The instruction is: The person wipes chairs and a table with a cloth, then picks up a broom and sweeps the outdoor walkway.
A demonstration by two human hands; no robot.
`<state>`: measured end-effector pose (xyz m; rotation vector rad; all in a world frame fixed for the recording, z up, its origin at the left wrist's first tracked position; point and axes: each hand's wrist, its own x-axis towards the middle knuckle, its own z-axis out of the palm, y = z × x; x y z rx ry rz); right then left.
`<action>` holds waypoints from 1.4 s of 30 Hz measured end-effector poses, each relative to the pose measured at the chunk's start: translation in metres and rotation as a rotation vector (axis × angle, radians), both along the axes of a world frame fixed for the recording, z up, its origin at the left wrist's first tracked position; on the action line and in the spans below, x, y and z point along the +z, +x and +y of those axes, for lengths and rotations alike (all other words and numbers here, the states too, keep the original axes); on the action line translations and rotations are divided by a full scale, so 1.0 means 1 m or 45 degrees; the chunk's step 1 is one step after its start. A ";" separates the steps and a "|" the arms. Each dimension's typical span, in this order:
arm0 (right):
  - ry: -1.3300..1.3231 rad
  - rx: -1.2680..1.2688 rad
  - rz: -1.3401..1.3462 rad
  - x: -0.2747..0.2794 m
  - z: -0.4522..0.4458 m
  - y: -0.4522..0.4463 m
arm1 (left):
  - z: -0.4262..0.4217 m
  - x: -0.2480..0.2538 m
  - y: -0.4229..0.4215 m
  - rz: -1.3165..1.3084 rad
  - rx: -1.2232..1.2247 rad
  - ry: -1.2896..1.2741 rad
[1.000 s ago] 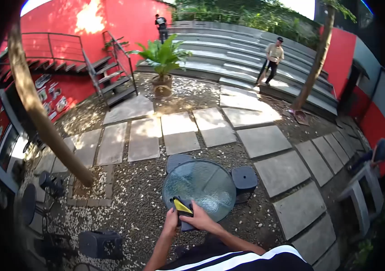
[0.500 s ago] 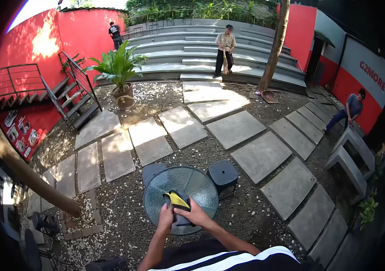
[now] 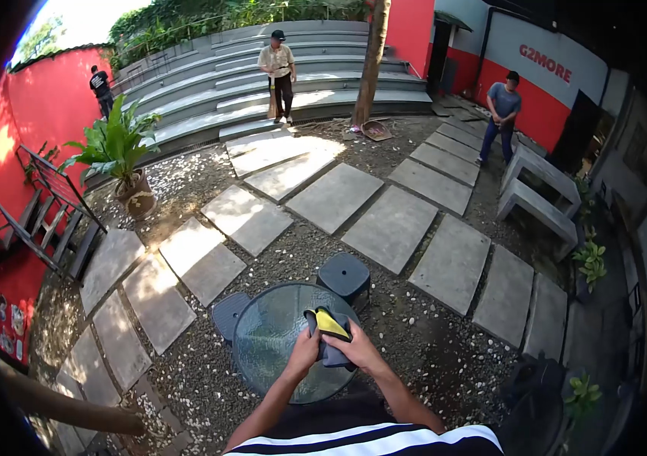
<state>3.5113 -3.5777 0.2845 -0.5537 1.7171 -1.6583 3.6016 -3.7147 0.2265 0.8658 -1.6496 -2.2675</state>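
Note:
A folded grey-and-yellow cloth [image 3: 332, 324] with dark edging is bunched between my two hands, held up over the near right part of a round glass-topped table [image 3: 270, 342]. My left hand [image 3: 306, 352] grips its left side. On the other side my right hand [image 3: 361, 353] is closed around it, with the thumb lying across the front. Yellow shows at the top of the fold and grey hangs below. Part of the cloth is hidden by my fingers.
Dark stools [image 3: 344, 275] stand at the table's far side. Stone slabs [image 3: 335, 196] cross the gravel. A potted plant [image 3: 135, 194], a tree trunk [image 3: 373, 64], and a concrete bench [image 3: 540, 190] stand farther off. Three people are in the yard, one standing by the steps [image 3: 323, 99].
My view has turned to the right, so the yard has shifted left in the picture. Both hands still hold the cloth, now nearer the table's right side in view.

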 end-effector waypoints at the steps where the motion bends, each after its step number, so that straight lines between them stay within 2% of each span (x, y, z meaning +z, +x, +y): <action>1: -0.013 -0.081 -0.010 -0.003 -0.005 0.010 | -0.008 -0.002 0.004 0.012 -0.079 -0.023; 3: 0.055 -0.157 0.100 -0.019 -0.013 0.032 | -0.023 -0.013 0.009 0.031 -0.226 -0.029; 5: 0.202 -0.178 0.295 -0.037 -0.016 0.054 | -0.045 -0.044 0.023 -0.179 -0.397 -0.039; 9: 0.473 -0.463 0.263 -0.058 -0.018 0.076 | -0.062 -0.085 0.046 -0.430 -0.571 0.007; 10: 0.479 -0.474 0.262 -0.079 -0.016 0.074 | -0.063 -0.099 0.053 -0.430 -0.584 0.010; 12: 0.409 -0.655 0.263 -0.142 -0.006 0.055 | -0.073 -0.132 0.072 -0.473 -0.455 0.177; 14: 0.364 -0.661 0.271 -0.163 -0.013 0.038 | -0.088 -0.180 0.088 -0.489 -0.362 0.198; 16: 0.702 -0.762 0.526 -0.168 -0.030 0.024 | -0.102 -0.245 0.105 -0.499 -0.247 0.222; 18: 0.750 -0.685 0.586 -0.200 -0.060 0.008 | -0.119 -0.313 0.121 -0.735 -0.214 -0.312; 19: 0.814 -0.661 0.632 -0.223 -0.073 0.006 | -0.129 -0.320 0.121 -0.747 -0.180 -0.300; 20: 0.883 -0.645 0.671 -0.247 -0.082 0.011 | -0.136 -0.327 0.130 -0.793 -0.124 -0.463; 21: 0.894 -0.626 0.656 -0.293 -0.089 0.015 | -0.136 -0.329 0.141 -0.842 -0.089 -0.624; 22: 1.062 -0.523 0.598 -0.346 -0.097 0.020 | -0.132 -0.334 0.151 -0.890 -0.069 -0.779; 23: 1.228 -0.417 0.539 -0.393 -0.099 0.033 | -0.128 -0.339 0.155 -0.910 -0.086 -0.759; 24: 1.369 -0.279 0.515 -0.409 -0.108 0.057 | -0.128 -0.343 0.157 -0.899 -0.085 -0.764; 25: 1.495 -0.139 0.497 -0.417 -0.125 0.078 | -0.133 -0.349 0.155 -0.883 -0.074 -0.776; 28: 1.314 0.058 0.587 -0.418 -0.154 0.117 | -0.138 -0.362 0.154 -0.907 -0.034 -0.766; 30: 1.107 0.449 0.474 -0.418 -0.160 0.131 | -0.132 -0.369 0.151 -0.950 0.000 -0.724; 34: 0.913 0.547 0.648 -0.419 -0.148 0.075 | -0.125 -0.366 0.119 -0.773 -0.177 -0.480; 35: 0.974 0.491 0.623 -0.417 -0.143 0.051 | -0.123 -0.365 0.107 -0.763 -0.169 -0.482; 37: 1.121 0.322 0.670 -0.404 -0.134 0.002 | -0.117 -0.346 0.076 -0.530 -0.393 -0.436; 40: 1.365 0.084 0.905 -0.417 -0.109 -0.055 | -0.102 -0.352 0.038 -0.372 -0.459 -0.602; 42: 1.424 0.057 0.859 -0.414 -0.089 -0.067 | -0.091 -0.344 0.021 -0.392 -0.444 -0.577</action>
